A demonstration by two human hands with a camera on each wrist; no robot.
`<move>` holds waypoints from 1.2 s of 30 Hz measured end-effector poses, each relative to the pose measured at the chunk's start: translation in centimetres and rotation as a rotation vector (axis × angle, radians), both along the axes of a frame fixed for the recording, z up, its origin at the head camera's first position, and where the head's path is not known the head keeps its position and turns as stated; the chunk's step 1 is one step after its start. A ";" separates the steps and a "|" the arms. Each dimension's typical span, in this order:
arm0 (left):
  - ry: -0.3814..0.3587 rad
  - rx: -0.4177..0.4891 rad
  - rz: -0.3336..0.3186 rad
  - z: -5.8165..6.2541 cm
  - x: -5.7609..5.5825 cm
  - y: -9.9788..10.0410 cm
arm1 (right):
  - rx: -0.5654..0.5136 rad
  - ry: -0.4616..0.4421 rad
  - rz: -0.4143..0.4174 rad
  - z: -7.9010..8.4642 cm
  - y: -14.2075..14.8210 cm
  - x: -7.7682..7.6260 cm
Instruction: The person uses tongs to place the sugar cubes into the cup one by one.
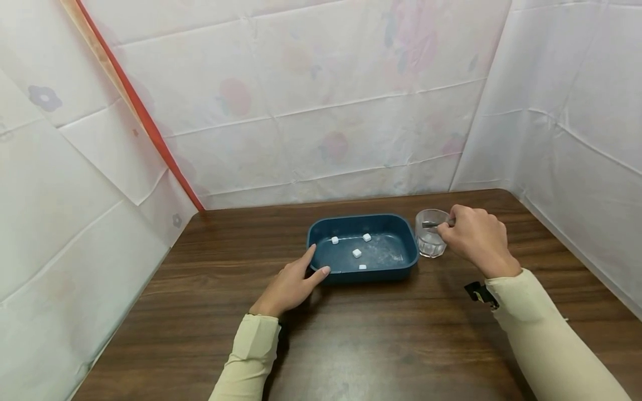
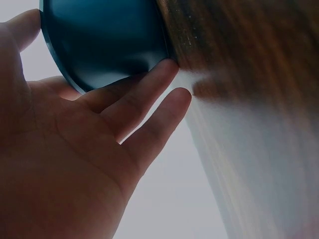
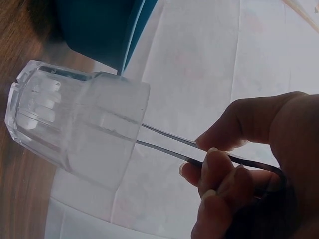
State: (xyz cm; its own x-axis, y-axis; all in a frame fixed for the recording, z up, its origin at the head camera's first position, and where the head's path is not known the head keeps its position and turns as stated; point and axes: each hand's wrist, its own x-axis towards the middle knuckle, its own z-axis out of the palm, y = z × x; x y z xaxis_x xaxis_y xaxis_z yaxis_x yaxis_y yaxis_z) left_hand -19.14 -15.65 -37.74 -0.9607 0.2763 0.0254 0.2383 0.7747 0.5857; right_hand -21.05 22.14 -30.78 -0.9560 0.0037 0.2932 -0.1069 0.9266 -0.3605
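Observation:
My right hand (image 1: 473, 234) pinches a pair of dark metal tweezers (image 3: 172, 137) between thumb and fingers. Their arms reach through the mouth of a clear glass (image 1: 430, 248), where the frosted wall blurs the tips. White pieces (image 3: 45, 102) show near the bottom of the glass in the right wrist view. Beside it stands a dark blue rectangular tray (image 1: 386, 274) with several small white cubes (image 1: 356, 253) spread over its floor. At the tray's near left corner rests my left hand (image 1: 288, 287), fingers extended along the outer wall and thumb by the rim.
The brown wooden table (image 1: 351, 345) carries the tray and glass toward its back edge. White patterned sheets (image 1: 311, 111) hang behind and at both sides. A red strip (image 1: 150, 122) runs down the sheeting to the table's back left corner.

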 end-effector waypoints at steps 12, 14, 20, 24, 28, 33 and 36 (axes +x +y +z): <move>-0.004 -0.002 0.000 -0.2 0.1 0.2 | -0.001 -0.004 -0.006 -0.4 0.2 0.0; -0.005 -0.002 0.001 -0.2 0.2 0.2 | 0.000 -0.007 -0.006 -0.4 0.2 0.0; -0.003 0.000 -0.001 -0.3 0.2 0.2 | 0.001 -0.007 -0.005 -0.5 0.2 0.0; 0.001 0.002 0.003 -0.2 0.2 0.2 | -0.001 0.002 -0.010 -0.5 0.2 -0.1; 0.011 -0.003 0.007 -0.3 0.1 0.1 | -0.007 0.003 -0.016 -0.4 0.1 -0.2; 0.013 -0.005 0.003 -0.2 0.1 0.0 | -0.010 -0.008 -0.013 -0.4 0.1 -0.2; 0.013 -0.004 0.003 -0.2 0.1 0.0 | -0.012 -0.006 -0.011 -0.4 0.0 -0.2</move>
State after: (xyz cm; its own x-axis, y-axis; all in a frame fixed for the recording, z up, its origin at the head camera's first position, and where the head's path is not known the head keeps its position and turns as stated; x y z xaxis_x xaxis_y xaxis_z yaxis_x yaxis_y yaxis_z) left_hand -19.08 -15.64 -37.94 -0.9611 0.2738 0.0364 0.2436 0.7778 0.5794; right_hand -21.25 22.15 -31.21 -0.9577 0.0182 0.2873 -0.0942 0.9233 -0.3724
